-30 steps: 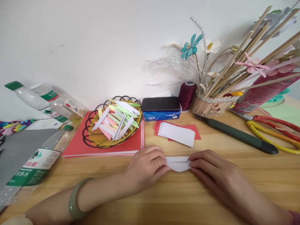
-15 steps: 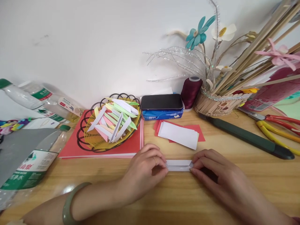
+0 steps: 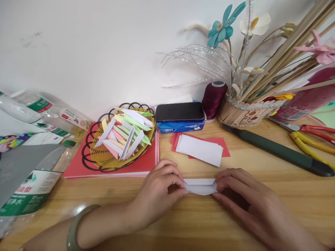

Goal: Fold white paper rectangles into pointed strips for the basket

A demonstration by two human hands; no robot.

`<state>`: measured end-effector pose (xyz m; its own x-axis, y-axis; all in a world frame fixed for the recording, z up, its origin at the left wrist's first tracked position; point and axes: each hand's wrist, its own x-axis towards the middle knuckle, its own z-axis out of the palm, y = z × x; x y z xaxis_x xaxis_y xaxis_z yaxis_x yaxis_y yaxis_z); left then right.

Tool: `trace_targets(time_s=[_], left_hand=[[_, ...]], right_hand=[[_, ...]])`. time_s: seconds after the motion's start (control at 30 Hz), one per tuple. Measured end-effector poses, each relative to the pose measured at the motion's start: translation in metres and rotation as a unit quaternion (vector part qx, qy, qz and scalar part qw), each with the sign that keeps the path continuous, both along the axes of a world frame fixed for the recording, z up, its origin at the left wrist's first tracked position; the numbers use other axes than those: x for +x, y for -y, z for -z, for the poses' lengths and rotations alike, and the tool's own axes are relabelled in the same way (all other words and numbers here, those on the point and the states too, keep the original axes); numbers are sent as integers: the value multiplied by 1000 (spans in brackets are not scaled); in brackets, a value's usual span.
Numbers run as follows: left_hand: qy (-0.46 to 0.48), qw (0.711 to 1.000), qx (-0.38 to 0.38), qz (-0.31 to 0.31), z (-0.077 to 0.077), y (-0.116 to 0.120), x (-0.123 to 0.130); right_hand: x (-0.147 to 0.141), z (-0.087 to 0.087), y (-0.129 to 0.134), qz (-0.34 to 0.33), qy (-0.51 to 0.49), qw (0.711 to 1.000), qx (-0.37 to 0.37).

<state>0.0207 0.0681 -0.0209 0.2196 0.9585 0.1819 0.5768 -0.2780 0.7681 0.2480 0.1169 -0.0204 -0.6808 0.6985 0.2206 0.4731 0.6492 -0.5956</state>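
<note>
At lower centre I see white folded paper (image 3: 200, 189) against the tan, wood-grained tabletop (image 3: 193, 223). Left of centre, I make out a yellow basket (image 3: 101, 158) edged in black, its paper strips (image 3: 128, 136) white, green, pink and yellow. Upper right, I get a teal flower (image 3: 220, 32) and a maroon spool (image 3: 214, 100).

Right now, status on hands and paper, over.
Left hand, right hand: each holding one end. White strip: far edge folded. Paper stack lies beyond, not blocking.

The light is soft (glare spots the table (image 3: 199, 216)), the edges stretched.
</note>
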Motion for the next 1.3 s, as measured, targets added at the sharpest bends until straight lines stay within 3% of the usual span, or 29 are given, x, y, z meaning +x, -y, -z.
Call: trace_targets(time_s=[0.53,1.3], left_hand=[[-73,997,-30,1,-8,5,7],[-109,994,-16,-11,-4,3,17]], right_hand=[[-7,1,-4,-5,39,999,30],[-11,2,-4,30,61,997,41]])
